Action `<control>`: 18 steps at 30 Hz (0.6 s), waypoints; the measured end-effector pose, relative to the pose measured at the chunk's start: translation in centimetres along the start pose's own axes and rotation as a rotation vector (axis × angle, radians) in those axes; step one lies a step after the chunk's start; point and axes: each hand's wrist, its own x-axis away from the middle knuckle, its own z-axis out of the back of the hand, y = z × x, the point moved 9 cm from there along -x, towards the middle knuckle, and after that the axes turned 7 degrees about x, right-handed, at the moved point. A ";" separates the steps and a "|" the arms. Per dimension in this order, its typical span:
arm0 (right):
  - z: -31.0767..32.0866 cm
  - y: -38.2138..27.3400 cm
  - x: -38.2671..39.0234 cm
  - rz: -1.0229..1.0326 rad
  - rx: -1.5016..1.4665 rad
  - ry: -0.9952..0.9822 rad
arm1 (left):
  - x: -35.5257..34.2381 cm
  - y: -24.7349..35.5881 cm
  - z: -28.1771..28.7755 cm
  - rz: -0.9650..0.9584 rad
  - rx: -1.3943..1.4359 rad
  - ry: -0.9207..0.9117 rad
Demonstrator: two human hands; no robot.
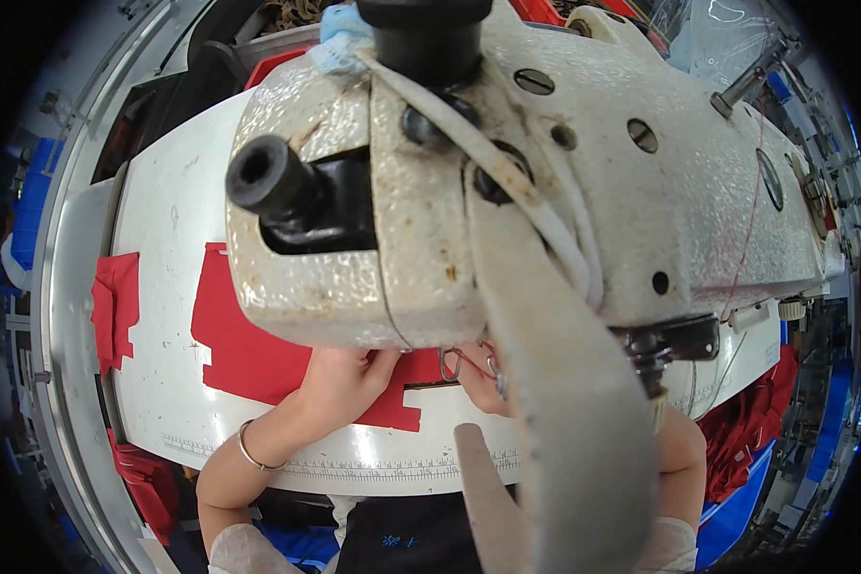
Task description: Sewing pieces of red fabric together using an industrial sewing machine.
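A white sewing machine head fills the upper middle and covers much of the work. Beneath its front edge lies a flat red fabric piece with a notched corner. My left hand is at the fabric's near edge, closed with thumb and fingers drawn together on it; the fingertips are partly behind the machine. Close to the thread guide, my right hand is at the fabric's right end. A grey-white machine part crosses in front of that hand, and its fingers are mostly hidden.
Another red fabric piece lies at the left edge of the white table. More red fabric hangs below it. Red cloth is heaped at the right over a blue bin. A printed ruler follows the near edge.
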 end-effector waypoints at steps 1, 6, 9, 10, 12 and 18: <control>-0.1 -0.3 -0.1 0.044 0.018 -0.052 | 0.0 -0.3 -0.1 0.032 -0.008 -0.014; -1.7 0.2 0.6 -0.007 -0.086 -0.197 | -0.3 0.3 -0.2 -0.005 -0.004 -0.039; -1.8 -0.5 0.6 0.099 0.009 -0.223 | -0.2 0.3 -0.3 -0.051 -0.060 -0.041; -1.0 -0.8 0.3 0.152 0.057 -0.145 | -0.2 0.4 -0.2 -0.072 -0.076 -0.028; -0.1 -1.1 0.5 0.192 0.120 -0.070 | -0.4 0.4 -0.4 -0.055 -0.066 -0.044; -0.7 -0.7 0.8 0.137 0.005 -0.060 | -0.2 0.1 -0.6 -0.050 -0.098 -0.058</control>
